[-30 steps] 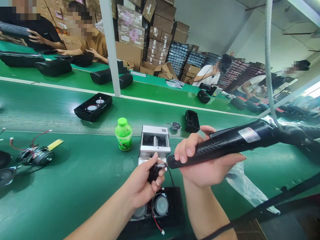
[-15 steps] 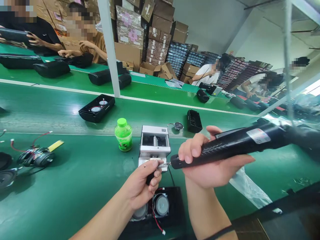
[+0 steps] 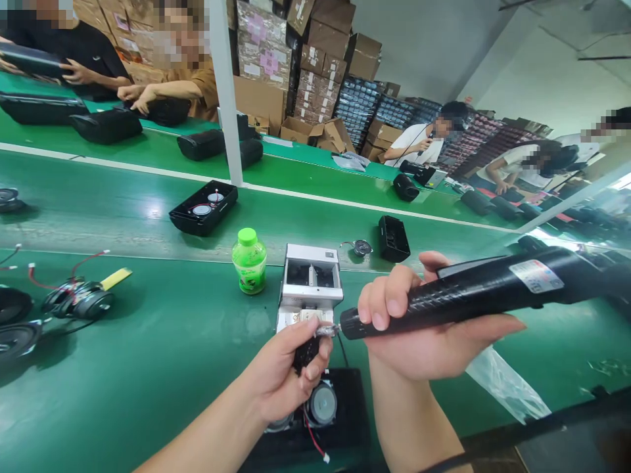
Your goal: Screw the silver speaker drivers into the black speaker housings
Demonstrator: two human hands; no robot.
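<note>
Speakers (image 3: 81,301) are being seen lying loose at the far left of the green bench (image 3: 148,368), a yellow strip (image 3: 117,279) being set against one of them. Beyond, a long black casing (image 3: 32,62) is being held up by a co-worker in a dark shirt (image 3: 96,56), beside whom a person in brown (image 3: 203,82) is being seen with both arms over the far bench (image 3: 305,172). Farther right, a black housing (image 3: 187,222) is being filled by two round drivers (image 3: 202,210), its open side being turned upward. Next, a green bottle (image 3: 250,263) is being stood upright near a silver-framed device (image 3: 315,291). Just in front of that device, a dark lump (image 3: 304,355) is being grasped in the curled left hand (image 3: 280,380), by which it is being partly hidden. A silvery tip (image 3: 325,330) is being met there; whether it is being pinched or only touched cannot be told. Below, a black panel (image 3: 352,401) is being partly overlapped by the left hand. Farther back, a small speaker (image 3: 363,247) is being seen near an open black box (image 3: 394,240). Rightmost, a black power driver (image 3: 453,302) is being gripped in the right hand (image 3: 424,345), its nose being pointed leftward at the silvery tip, and clear plastic (image 3: 503,381) is being spread beyond the wrist.
</note>
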